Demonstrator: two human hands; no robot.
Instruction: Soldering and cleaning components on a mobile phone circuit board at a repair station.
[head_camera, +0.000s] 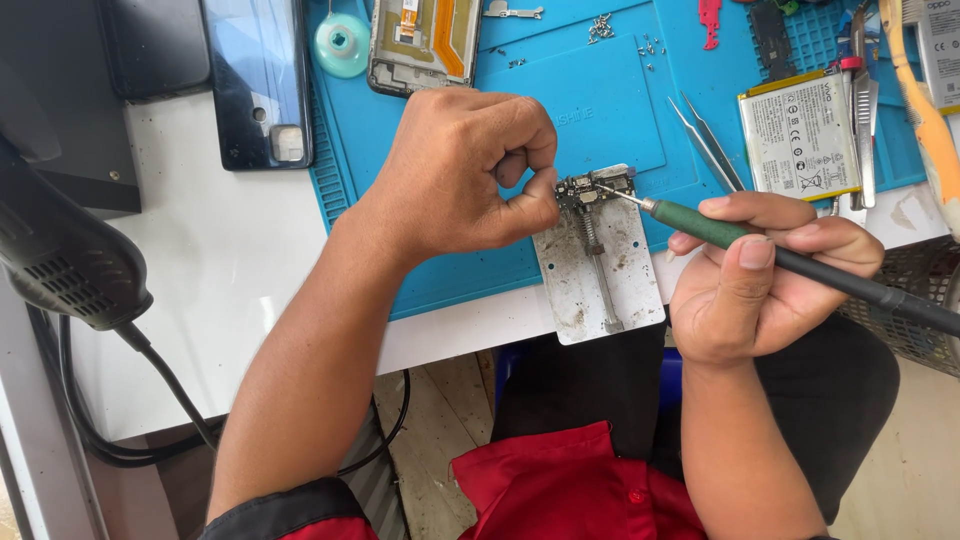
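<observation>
Right hand (760, 280) solders circuit board (592, 187); tweezers (708, 143), battery (800, 135) lie beside.

Blue mat (600, 110) on a white table (240, 260); open phone frame (422, 42) and round teal pot (342, 42) at the top; dark phone back (255, 80) beside; flat battery (800, 135) and tweezers (708, 145) on the right; tiny screws (601, 27) scattered.

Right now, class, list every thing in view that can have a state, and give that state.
Soldering iron: gripped in right hand, tip on the small board.
Small board: clamped in the metal holder, steadied by left hand.
Phone frame: opened, insides showing.
Battery: out, lying on the blue mat.
Tweezers: lying unused.
</observation>
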